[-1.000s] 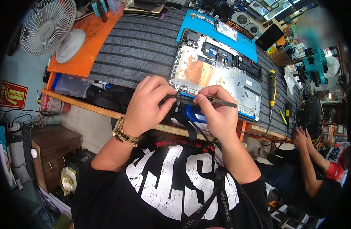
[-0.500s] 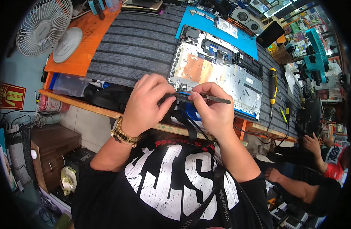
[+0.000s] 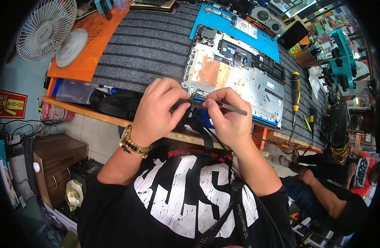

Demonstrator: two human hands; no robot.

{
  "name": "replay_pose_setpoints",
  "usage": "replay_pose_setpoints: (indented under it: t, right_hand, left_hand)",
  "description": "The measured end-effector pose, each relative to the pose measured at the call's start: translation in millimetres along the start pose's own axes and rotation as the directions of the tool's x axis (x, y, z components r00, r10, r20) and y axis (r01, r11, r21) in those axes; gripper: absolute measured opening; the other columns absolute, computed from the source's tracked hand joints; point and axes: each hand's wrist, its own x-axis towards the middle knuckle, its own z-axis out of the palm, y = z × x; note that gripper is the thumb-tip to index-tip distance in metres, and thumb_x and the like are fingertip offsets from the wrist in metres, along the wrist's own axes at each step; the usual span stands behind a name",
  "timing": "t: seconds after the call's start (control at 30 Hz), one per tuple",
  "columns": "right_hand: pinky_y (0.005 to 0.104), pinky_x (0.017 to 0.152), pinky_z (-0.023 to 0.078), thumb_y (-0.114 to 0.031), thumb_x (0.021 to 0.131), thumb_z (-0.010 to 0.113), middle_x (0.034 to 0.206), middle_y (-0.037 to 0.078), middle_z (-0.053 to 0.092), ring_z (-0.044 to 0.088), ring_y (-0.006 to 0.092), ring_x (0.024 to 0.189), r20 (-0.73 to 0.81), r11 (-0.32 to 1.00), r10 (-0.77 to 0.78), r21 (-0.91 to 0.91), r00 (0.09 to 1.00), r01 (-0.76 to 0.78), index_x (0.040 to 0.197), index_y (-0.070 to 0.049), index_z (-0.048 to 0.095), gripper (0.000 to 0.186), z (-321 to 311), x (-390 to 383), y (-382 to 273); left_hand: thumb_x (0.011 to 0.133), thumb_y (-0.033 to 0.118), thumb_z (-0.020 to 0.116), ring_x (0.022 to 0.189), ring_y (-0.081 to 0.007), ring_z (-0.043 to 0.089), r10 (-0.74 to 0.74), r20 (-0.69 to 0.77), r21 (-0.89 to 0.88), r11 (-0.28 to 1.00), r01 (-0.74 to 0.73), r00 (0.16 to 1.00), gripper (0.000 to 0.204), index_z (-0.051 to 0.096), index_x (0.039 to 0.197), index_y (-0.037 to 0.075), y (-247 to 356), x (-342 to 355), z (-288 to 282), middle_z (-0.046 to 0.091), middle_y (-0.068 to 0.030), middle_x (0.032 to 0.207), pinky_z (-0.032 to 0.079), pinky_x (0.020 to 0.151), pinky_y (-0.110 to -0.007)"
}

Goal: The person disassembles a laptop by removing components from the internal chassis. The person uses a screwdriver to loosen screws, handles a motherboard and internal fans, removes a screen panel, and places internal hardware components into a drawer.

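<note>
Just off the near edge of an opened laptop casing (image 3: 250, 93), my two hands meet. My left hand (image 3: 157, 109), with a gold watch at the wrist, pinches a small dark part (image 3: 195, 102). Between the thumb and fingers of my right hand (image 3: 230, 120) are dark tweezers (image 3: 234, 109), their blunt end pointing right and their tips at the small part. What kind of part it is cannot be made out. The casing lies flat, silver inside with a copper-coloured patch (image 3: 210, 73).
A blue mat (image 3: 210, 20) behind the casing carries a drive (image 3: 245, 28) and a cooling fan (image 3: 263, 16). To the right lie a yellow-black screwdriver (image 3: 296, 93) and a cup (image 3: 305, 58). A white fan (image 3: 45, 31) stands far left. Another person's arm (image 3: 326, 196) shows at lower right.
Both hands keep their grip on the small part and the tweezers, whose blunt end has dipped slightly. At the right, a person in red has lowered a raised hand.
</note>
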Motion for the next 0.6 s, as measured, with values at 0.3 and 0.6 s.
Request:
replay_pose_setpoints:
  t: [0.3, 0.6]
  right_hand:
    - [0.0312, 0.072, 0.063, 0.002, 0.102, 0.077, 0.092, 0.013, 0.081, 0.080, 0.0154, 0.081, 0.031, 0.991, -0.086, -0.104, 0.996, 0.089, 0.107, 0.004, 0.074, 0.006, -3, 0, -2]
    - [0.0342, 0.073, 0.064, 0.004, 0.097, 0.077, 0.088, 0.014, 0.081, 0.081, 0.0196, 0.079, 0.019, 0.975, -0.185, -0.120, 0.983, 0.185, 0.107, 0.002, 0.074, 0.010, -1, 1, 9]
  left_hand:
    - [0.086, 0.004, 0.091, 0.100, -0.0346, 0.069, 0.001, 0.008, 0.004, 1.000, -0.001, 1.000, 0.022, 0.078, 0.104, 0.005, -1, 0, 0, 0.071, -0.0108, 0.107, 0.055, 0.089, -0.044]
    - [0.085, 0.004, 0.090, 0.100, -0.0345, 0.068, 0.006, 0.004, 0.000, 1.000, -0.006, 1.000, 0.022, 0.078, 0.103, 0.005, -2, 0, 0, 0.070, -0.0108, 0.107, 0.055, 0.088, -0.045]
